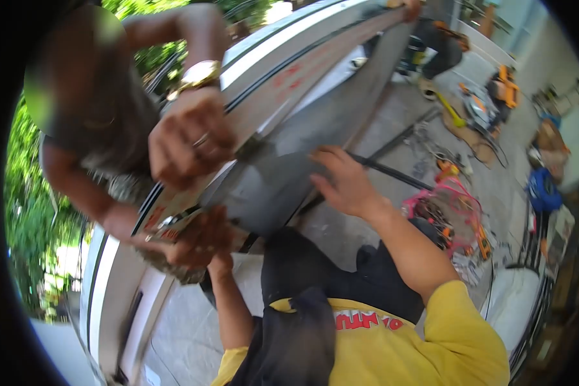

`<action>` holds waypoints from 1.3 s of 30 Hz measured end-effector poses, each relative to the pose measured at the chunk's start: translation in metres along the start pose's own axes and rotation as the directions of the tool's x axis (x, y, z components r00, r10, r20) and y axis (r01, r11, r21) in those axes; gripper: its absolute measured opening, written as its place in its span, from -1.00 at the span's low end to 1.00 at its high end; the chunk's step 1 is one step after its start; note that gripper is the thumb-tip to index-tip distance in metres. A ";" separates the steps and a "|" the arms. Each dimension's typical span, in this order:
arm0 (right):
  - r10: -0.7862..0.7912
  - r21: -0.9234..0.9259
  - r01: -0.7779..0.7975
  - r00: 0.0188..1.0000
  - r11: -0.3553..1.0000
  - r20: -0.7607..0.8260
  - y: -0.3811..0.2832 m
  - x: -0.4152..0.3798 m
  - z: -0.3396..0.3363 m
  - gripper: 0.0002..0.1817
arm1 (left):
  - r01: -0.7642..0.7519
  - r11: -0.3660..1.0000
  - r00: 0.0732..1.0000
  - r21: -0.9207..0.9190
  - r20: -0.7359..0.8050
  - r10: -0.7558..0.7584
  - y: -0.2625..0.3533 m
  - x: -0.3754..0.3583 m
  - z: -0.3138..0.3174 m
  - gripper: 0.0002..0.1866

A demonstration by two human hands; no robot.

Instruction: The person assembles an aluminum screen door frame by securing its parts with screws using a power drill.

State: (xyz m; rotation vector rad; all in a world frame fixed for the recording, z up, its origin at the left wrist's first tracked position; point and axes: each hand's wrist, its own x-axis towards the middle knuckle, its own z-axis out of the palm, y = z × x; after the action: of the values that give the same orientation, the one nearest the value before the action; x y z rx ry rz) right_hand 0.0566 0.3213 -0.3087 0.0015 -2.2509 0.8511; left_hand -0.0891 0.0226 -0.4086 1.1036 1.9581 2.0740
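A grey mesh-like sheet [289, 154] stretches along a long pale frame bar [251, 116] with dark edge strips. My right hand [344, 180] lies at the near edge of the sheet, its fingers and thumb apart. My left hand [220, 262] is low at the near end of the bar, mostly covered by a co-worker's hand [202, 238]. Beside that hand is a shiny metal piece [177, 219], too blurred to name. The co-worker's other hand [190, 138], with a ring and a gold watch [199, 75], is closed over the bar.
Another person [437, 48] is at the bar's far end. On the floor lie a pink-rimmed container of tools [457, 206], orange power tools [508, 87], a dark bar [392, 170] and a blue bag [545, 190]. Long items line the right wall. Greenery shows at left.
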 end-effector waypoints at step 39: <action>0.263 0.158 -0.232 0.542 0.960 -0.798 0.119 0.160 0.049 -0.45 | 0.137 0.991 0.963 0.000 -0.235 -0.133 0.022 -0.008 -0.009 -0.52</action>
State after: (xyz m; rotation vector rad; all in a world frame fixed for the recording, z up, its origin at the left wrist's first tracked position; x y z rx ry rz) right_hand -0.1212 0.4243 -0.3026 -0.6032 -1.3455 0.8010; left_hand -0.0791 0.0067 -0.3915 0.7299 2.0890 2.2048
